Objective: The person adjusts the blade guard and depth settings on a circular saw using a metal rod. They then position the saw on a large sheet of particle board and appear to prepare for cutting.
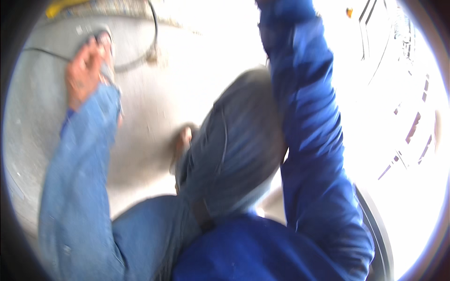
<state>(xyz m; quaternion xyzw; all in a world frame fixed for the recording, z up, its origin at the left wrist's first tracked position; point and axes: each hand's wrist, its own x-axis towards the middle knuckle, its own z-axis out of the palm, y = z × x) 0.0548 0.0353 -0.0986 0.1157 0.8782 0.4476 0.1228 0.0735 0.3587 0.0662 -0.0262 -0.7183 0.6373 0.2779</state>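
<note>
While the view blurs, the left hand [84, 70] in the upper left curls shut around a grey rounded object [105, 40], apparently for grip. Right sleeve [304, 117] rises past the top edge; that hand is unseen. Black cable [152, 28] loops nearby on concrete floor [154, 93].

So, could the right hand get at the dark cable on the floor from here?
Probably not as it stands. The right arm in its blue sleeve runs up past the top edge, hand unseen, while the cable lies on the floor near the sandalled foot, beyond the bent knee.
</note>
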